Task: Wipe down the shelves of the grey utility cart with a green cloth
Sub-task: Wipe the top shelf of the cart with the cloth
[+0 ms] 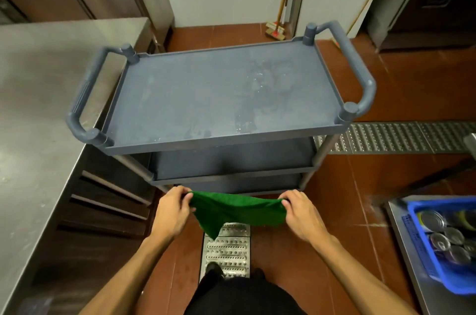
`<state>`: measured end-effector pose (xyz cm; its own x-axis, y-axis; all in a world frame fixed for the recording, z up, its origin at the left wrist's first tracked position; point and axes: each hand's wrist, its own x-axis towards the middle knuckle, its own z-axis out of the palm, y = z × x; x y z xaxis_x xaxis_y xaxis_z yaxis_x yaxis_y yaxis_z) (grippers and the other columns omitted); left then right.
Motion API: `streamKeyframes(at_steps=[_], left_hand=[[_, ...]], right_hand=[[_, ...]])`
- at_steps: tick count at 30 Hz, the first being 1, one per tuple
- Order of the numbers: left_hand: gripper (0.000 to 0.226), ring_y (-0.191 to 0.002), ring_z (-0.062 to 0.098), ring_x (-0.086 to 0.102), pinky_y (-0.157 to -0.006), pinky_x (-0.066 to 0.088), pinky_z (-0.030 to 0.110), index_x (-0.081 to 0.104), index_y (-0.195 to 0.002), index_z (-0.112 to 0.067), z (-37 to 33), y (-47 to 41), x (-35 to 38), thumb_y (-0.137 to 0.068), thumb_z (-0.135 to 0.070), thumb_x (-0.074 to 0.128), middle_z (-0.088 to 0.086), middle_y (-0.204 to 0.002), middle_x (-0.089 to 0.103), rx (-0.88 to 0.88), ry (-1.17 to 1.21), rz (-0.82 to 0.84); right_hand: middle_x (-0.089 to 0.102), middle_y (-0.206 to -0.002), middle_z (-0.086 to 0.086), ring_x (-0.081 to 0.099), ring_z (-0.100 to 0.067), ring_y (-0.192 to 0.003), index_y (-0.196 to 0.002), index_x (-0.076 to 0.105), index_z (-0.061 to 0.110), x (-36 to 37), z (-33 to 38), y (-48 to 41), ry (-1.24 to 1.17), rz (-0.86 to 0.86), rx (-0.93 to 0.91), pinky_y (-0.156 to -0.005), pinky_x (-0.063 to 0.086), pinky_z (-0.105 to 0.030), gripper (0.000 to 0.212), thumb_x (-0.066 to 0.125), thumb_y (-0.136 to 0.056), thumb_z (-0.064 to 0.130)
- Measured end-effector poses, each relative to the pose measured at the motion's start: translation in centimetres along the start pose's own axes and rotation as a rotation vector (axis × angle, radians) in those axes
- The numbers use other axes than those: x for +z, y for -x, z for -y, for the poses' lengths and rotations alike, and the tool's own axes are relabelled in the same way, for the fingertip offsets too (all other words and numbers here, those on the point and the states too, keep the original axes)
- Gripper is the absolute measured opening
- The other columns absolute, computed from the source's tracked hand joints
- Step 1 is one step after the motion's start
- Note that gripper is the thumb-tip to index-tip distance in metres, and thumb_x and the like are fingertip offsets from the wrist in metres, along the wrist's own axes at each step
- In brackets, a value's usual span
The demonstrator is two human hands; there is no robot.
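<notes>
Green cloth [231,209] stretched left-right in the air before grey cart [206,93], one corner hanging down. Left grip [171,211] pinches its left end, right grip [301,214] its right end. Cart's long axis also left-right.

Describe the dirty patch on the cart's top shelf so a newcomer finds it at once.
Start at the grey utility cart mid-floor and look at its top shelf. The patch covers the shelf's right half, reaching toward the near rim. It is pale and blotchy with small glints; the rest is even matte grey.
</notes>
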<state>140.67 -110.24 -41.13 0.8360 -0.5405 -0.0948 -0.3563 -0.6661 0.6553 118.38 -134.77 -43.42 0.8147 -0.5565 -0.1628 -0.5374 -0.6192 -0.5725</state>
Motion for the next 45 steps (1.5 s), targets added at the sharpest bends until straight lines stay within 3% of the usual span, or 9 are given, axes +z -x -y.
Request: streamKeyframes(at_steps=[1,5,10,13,18,26,35,41,45], left_hand=[[0.011,-0.065,-0.005,0.068,-0.062,0.052,0.011,0.062,-0.09,-0.02,-0.6,-0.5,-0.2,-0.097,-0.012,0.058,0.004,-0.089,0.069,0.018,0.032,-0.021],[0.011,-0.065,0.005,0.072,-0.064,0.061,0.031,0.062,-0.092,-0.019,-3.5,-2.8,-1.2,-0.098,-0.011,0.057,0.009,-0.089,0.071,0.056,0.186,-0.104],[0.013,-0.066,0.014,0.074,-0.06,0.06,0.042,0.061,-0.091,-0.024,-8.7,-7.1,-4.4,-0.099,-0.015,0.055,0.002,-0.073,0.073,0.193,0.338,-0.221],[0.01,-0.067,0.017,0.074,-0.06,0.06,0.042,0.062,-0.094,-0.015,-11.8,-10.0,-6.5,-0.1,-0.014,0.055,0.009,-0.075,0.07,0.267,0.42,-0.29],[0.01,-0.065,0.017,0.073,-0.058,0.061,0.033,0.062,-0.099,-0.008,-15.9,-14.7,-8.9,-0.1,-0.014,0.053,0.015,-0.078,0.068,0.368,0.51,-0.375],[0.01,-0.064,0.022,0.071,-0.059,0.06,0.032,0.064,-0.099,-0.015,-21.6,-24.0,-13.1,-0.099,-0.018,0.055,0.012,-0.08,0.068,0.549,0.561,-0.371],[0.009,-0.063,0.015,0.071,-0.061,0.06,0.028,0.064,-0.098,-0.014,-24.8,-34.3,-15.6,-0.099,-0.013,0.055,0.009,-0.075,0.068,0.618,0.519,-0.39],[0.01,-0.067,0.018,0.071,-0.065,0.061,0.032,0.064,-0.099,-0.007,-26.1,-40.1,-15.7,-0.099,-0.009,0.054,0.017,-0.08,0.068,0.566,0.488,-0.337],[0.011,-0.067,0.014,0.072,-0.066,0.061,0.033,0.065,-0.099,-0.003,-27.1,-44.0,-15.7,-0.098,-0.01,0.056,0.018,-0.081,0.069,0.547,0.436,-0.341]], right_hand=[[0.063,-0.105,-0.001,0.054,-0.022,-0.102,-0.106,0.062,0.016,-0.6,0.3,-0.6,-0.001,-0.026,-0.017,-0.091,0.044,-0.035,0.017,0.047,-0.099,0.016],[0.063,-0.103,0.0,0.054,-0.021,-0.1,-0.105,0.062,0.016,-3.9,1.6,-3.1,-0.032,-0.139,-0.075,-0.09,0.044,-0.036,0.016,0.046,-0.099,0.015],[0.061,-0.096,-0.001,0.056,-0.02,-0.092,-0.102,0.06,0.012,-10.0,3.7,-6.3,-0.107,-0.337,-0.169,-0.081,0.045,-0.035,0.015,0.045,-0.099,0.01],[0.061,-0.092,-0.006,0.057,-0.026,-0.088,-0.098,0.06,0.008,-14.2,5.5,-8.3,-0.104,-0.473,-0.227,-0.075,0.039,-0.031,0.015,0.045,-0.098,0.008],[0.061,-0.091,-0.009,0.056,-0.025,-0.085,-0.097,0.061,0.004,-19.9,9.0,-12.4,-0.127,-0.654,-0.316,-0.074,0.042,-0.038,0.018,0.044,-0.097,0.009],[0.058,-0.088,0.002,0.05,-0.008,-0.079,-0.098,0.064,0.004,-26.8,12.8,-20.8,-0.212,-0.816,-0.338,-0.069,0.033,-0.002,0.019,0.046,-0.099,0.007],[0.058,-0.088,0.001,0.052,-0.012,-0.081,-0.098,0.064,0.004,-30.9,14.3,-29.4,-0.168,-0.858,-0.298,-0.065,0.033,-0.01,0.02,0.045,-0.1,0.01],[0.062,-0.093,-0.001,0.054,-0.014,-0.086,-0.098,0.065,0.006,-32.5,14.9,-35.0,-0.154,-0.849,-0.23,-0.071,0.035,-0.021,0.02,0.046,-0.099,0.012],[0.068,-0.102,-0.007,0.059,-0.021,-0.093,-0.099,0.067,0.007,-34.1,14.8,-39.3,-0.127,-0.823,-0.182,-0.082,0.044,-0.031,0.021,0.047,-0.098,0.012]])
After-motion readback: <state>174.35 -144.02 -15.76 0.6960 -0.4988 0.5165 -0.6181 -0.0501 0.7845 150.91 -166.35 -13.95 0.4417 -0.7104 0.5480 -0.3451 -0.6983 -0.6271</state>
